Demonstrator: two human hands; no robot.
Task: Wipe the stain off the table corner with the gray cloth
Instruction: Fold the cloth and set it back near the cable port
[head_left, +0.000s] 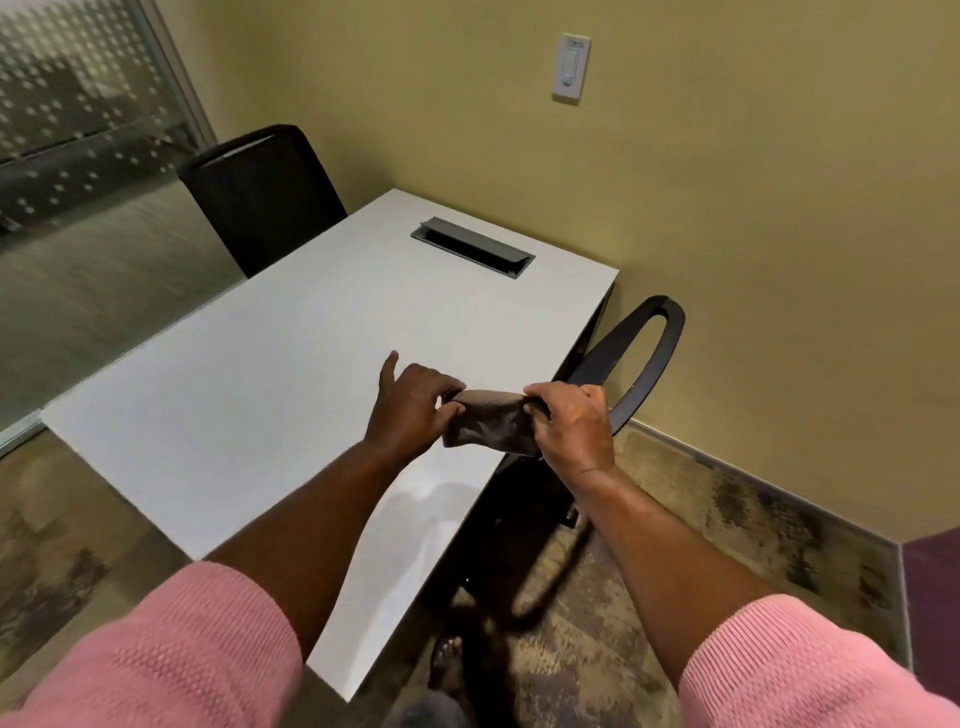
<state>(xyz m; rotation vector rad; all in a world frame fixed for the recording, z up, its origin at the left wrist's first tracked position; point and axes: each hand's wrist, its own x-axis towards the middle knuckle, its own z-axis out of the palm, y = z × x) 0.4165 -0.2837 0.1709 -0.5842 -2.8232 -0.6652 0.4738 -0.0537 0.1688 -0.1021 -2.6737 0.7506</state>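
Gray cloth (491, 423): bunched into a short roll, brownish in this light, held up over the right edge of the white surface (270, 384), stretched between both hands. Left hand (410, 410) pinching the cloth's left end, fingertips closed on the fabric, index finger sticking out straight and free. Right hand (571, 423) closed on the cloth's right end, fingers curled over the top, part of the fabric hanging below the knuckles. Whether the cloth touches the surface: cannot tell.

Below the cloth, toward the near corner of the surface, a faint shiny patch (441, 499), perhaps a reflection or a smear; not clear which. Beyond the cloth, near the far end of the surface, a gray cable hatch (472, 248) with its flap raised. Right of the cloth, just past the surface's edge, a black chair back (644, 358) shaped as an open loop. Far left of the hatch, a second dark chair (260, 197) pushed up to the surface. Above, on the yellow wall, a white light switch (570, 66). Pink sleeves (171, 654) at the bottom, forearms bare. Patterned carpet (701, 519) all around.
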